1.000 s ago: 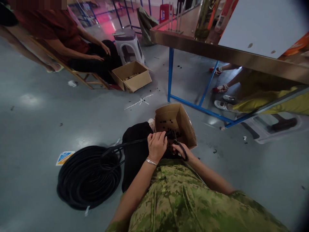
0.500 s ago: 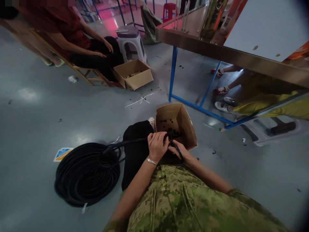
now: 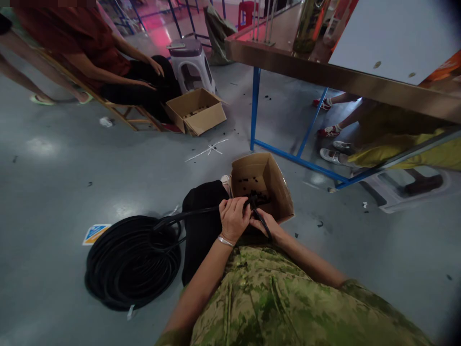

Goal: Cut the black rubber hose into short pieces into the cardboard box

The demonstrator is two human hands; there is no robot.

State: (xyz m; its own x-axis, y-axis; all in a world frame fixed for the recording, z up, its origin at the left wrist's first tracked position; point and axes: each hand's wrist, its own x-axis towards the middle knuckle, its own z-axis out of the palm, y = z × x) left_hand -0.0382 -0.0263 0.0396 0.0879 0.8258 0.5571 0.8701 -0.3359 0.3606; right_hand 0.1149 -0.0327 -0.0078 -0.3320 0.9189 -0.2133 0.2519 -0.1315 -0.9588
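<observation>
My left hand (image 3: 234, 218) is closed around a black tube (image 3: 194, 213) that runs from a big black coil (image 3: 131, 262) on the floor at my left. My right hand (image 3: 268, 226) grips a black-handled cutting tool (image 3: 260, 216) whose tip meets the tube's end. Both hands hover over my lap, just in front of an open cardboard box (image 3: 277, 190) holding several small black pieces.
A seated person in red (image 3: 108, 57) sits at the far left beside a second cardboard box (image 3: 207, 117). A blue-legged table (image 3: 324, 77) stands ahead on the right, with other people's feet (image 3: 329, 132) under it. A purple-topped stool (image 3: 190, 67) stands behind.
My hands stay nearly in place. The handle in my right hand has closed in towards the tube end. The camera has shifted slightly.
</observation>
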